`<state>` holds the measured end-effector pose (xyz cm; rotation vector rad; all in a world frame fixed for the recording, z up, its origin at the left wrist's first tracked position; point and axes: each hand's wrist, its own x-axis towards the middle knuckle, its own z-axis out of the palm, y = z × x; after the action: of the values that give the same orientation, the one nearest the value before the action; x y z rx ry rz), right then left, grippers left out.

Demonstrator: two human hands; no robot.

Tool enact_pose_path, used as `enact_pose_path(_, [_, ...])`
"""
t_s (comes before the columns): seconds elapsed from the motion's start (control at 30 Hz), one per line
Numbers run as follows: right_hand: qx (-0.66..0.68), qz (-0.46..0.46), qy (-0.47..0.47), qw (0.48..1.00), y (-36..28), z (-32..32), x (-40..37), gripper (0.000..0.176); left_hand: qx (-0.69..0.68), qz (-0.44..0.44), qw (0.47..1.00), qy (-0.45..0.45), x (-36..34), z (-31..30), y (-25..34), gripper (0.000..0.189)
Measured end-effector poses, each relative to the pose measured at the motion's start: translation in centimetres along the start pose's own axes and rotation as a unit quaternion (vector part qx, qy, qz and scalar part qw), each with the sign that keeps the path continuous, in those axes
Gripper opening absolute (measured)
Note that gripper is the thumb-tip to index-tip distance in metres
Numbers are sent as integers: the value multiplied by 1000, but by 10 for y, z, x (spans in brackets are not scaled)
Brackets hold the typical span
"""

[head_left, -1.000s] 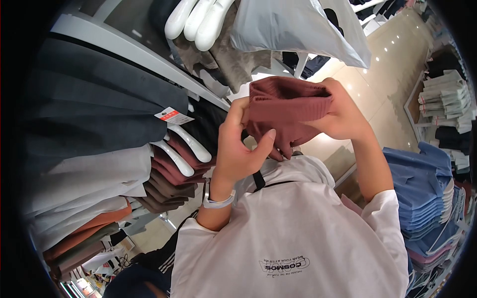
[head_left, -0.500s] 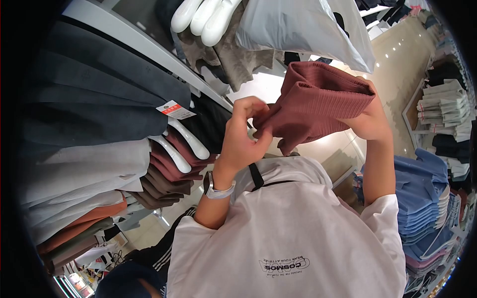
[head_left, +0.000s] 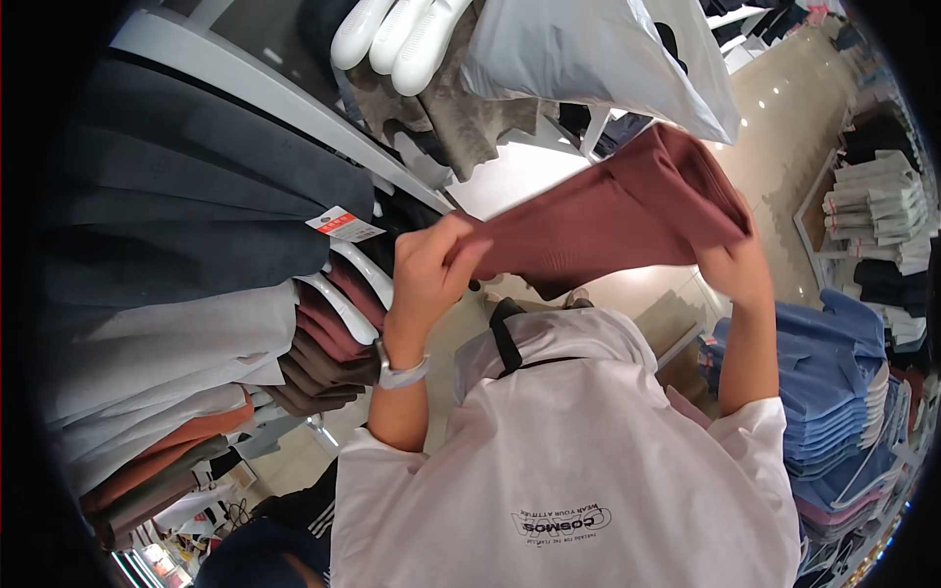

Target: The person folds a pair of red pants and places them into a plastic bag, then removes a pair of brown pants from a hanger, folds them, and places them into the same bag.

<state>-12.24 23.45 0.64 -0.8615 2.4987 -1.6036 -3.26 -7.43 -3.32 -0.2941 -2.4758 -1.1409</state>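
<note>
A maroon ribbed garment (head_left: 598,216) is stretched sideways between my two hands, in front of my white shirt. My left hand (head_left: 429,272), with a watch on its wrist, pinches the garment's left end between thumb and fingers. At the opposite end, my right hand (head_left: 733,263) grips the lower right edge near a folded, open part of the cloth. Some of the right fingers are hidden by the fabric. What kind of garment it is cannot be made out.
Dark trousers-like clothes (head_left: 196,186) with a price tag (head_left: 343,225) hang at the left, above white hangers (head_left: 338,309). A white plastic bag (head_left: 598,59) hangs at the top. Blue folded clothes (head_left: 828,363) are stacked at right. A person in a dark cap (head_left: 245,559) is at lower left.
My left hand has moved left and closed on the garment's end, drawing the cloth out longer and flatter. The right hand has stayed nearly in place, still gripping.
</note>
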Motion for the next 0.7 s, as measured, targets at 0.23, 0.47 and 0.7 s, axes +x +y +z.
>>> enact_pose_path(0.23, [226,-91,-163,956,-37,-8,-73,19,-132,112,930,-325,-25,-56,69,32])
enact_pose_path(0.47, [610,-234,-604,456,-4,42,-29,37,-327,118,840,-417,-49,-41,82,27])
enact_pose_path(0.7, [274,-120,-502,812,-77,66,-35,49,-337,105,860,-370,-55,-51,79,27])
